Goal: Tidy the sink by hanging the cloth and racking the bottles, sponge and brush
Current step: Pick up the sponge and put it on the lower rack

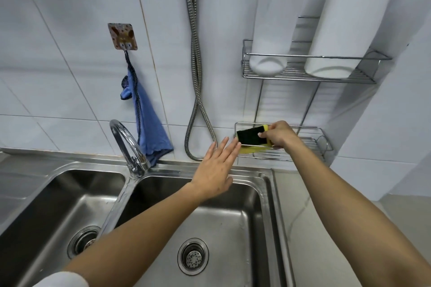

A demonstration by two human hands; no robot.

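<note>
From the head view, your right hand [281,134] has its grip closed on the sponge [253,138], fingers over the black scouring face and the yellow body showing at the top and bottom edges. The sponge sits at the left end of the lower wire rack [310,142], against its front rail. Just left of that grip, your left hand [215,170] is flat and open with the fingers spread, holding nothing; its fingertips [235,147] reach almost to the sponge's left edge, and I cannot tell whether they touch it. Above the grip, the upper wire rack [303,74] carries two white bottles [270,30] standing side by side. Well to the left of the grip, the blue cloth [149,123] hangs by its cord from the wall hook [123,36], its lower corner behind the faucet [127,144]. Below your left hand lies the right basin of the steel sink [268,193].
</note>
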